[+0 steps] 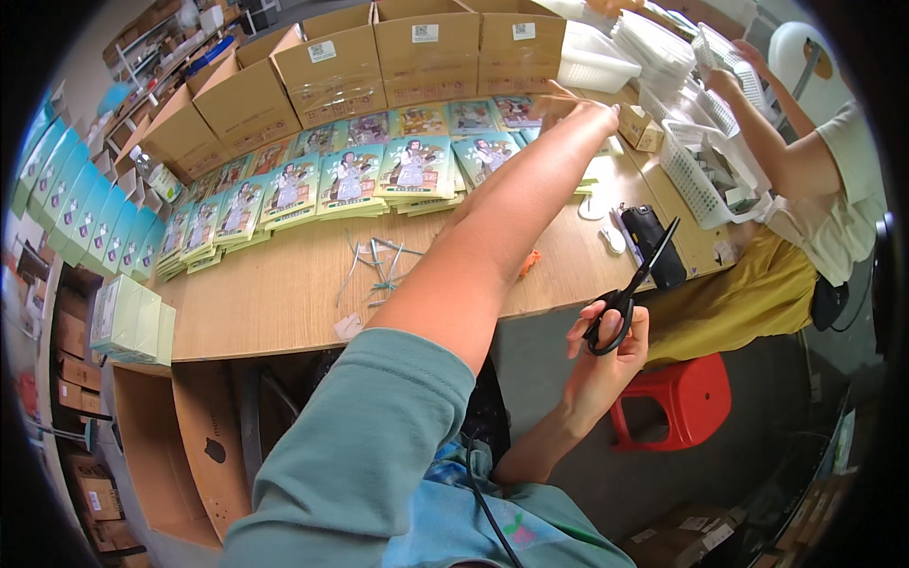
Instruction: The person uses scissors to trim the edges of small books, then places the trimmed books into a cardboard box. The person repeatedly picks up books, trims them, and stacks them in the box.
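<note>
Two hands are at work, well apart from each other. Out over the far side of the surface (284, 312), the left hand (592, 112) is stretched at full arm's length, pinching what looks like a clear plastic sleeve (559, 99) just above the far right end of the rows of booklets (350, 180); the sleeve is too glassy to make out fully. Held low and off the near edge of the surface, the right hand (611, 331) is clenched through the loops of one pair of black scissors (632, 284). Their blades stand open and their long axis runs up and to the right, tips toward a black handheld device (653, 241) on the surface. So the sleeve lies up and slightly left of the scissors, with the left hand the nearer one. Cardboard boxes (331, 66) line the back; I count about six. One co-worker's arm (767, 133) reaches into white baskets (705, 166) at the right. One red stool (682, 398) stands below
</note>
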The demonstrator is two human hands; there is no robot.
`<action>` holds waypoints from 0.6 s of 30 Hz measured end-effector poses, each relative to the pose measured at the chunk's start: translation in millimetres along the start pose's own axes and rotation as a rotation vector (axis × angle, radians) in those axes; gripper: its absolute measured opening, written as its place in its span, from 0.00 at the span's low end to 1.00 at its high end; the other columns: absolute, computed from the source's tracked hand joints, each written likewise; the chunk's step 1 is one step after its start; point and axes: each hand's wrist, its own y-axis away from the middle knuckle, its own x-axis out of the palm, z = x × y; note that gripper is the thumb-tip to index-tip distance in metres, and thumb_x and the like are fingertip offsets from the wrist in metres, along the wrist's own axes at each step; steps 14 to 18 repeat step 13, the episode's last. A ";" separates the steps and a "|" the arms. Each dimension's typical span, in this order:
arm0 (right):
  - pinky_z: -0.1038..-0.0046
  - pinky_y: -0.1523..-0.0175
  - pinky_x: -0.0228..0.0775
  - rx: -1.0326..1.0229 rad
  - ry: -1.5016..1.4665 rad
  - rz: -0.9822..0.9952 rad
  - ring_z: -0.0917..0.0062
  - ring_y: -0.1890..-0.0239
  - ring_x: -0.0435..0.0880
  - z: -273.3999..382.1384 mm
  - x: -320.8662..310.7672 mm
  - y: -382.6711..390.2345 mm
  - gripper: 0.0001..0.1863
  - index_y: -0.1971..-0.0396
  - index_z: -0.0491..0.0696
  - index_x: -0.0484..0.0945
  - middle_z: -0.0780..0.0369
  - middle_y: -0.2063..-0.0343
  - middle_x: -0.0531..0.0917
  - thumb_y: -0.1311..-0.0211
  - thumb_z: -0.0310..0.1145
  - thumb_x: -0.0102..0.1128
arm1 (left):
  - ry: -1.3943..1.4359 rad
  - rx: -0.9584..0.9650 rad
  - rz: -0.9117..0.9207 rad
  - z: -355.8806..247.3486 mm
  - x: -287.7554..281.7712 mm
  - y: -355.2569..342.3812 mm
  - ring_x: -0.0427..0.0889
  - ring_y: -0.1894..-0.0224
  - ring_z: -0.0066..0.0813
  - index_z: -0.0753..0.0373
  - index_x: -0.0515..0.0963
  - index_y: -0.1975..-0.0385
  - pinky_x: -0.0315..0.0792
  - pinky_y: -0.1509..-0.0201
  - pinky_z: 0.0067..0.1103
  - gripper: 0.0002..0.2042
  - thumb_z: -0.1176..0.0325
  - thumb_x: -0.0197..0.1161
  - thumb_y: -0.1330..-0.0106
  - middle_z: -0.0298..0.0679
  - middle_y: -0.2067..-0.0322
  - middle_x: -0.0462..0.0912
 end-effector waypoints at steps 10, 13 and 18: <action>0.82 0.76 0.66 0.003 0.032 0.057 0.81 0.78 0.79 -10.6 2.1 1.9 0.17 0.65 0.45 0.70 0.58 0.70 0.84 0.27 0.38 0.69 | -0.356 0.335 -0.418 99.5 -52.2 55.0 0.70 0.30 0.62 0.67 0.63 0.26 0.66 0.29 0.55 0.46 0.31 0.56 0.32 0.61 0.34 0.73; 0.83 0.76 0.67 0.056 0.110 0.193 0.83 0.78 0.78 -20.4 6.2 7.0 0.19 0.63 0.46 0.74 0.62 0.72 0.84 0.27 0.48 0.67 | -0.411 0.274 -0.385 166.2 -106.7 135.8 0.71 0.30 0.62 0.58 0.65 0.26 0.63 0.27 0.57 0.41 0.34 0.58 0.31 0.60 0.34 0.74; 0.83 0.76 0.67 0.056 0.110 0.193 0.83 0.78 0.78 -20.4 6.2 7.0 0.19 0.63 0.46 0.74 0.62 0.72 0.84 0.27 0.48 0.67 | -0.411 0.274 -0.385 166.2 -106.7 135.8 0.71 0.30 0.62 0.58 0.65 0.26 0.63 0.27 0.57 0.41 0.34 0.58 0.31 0.60 0.34 0.74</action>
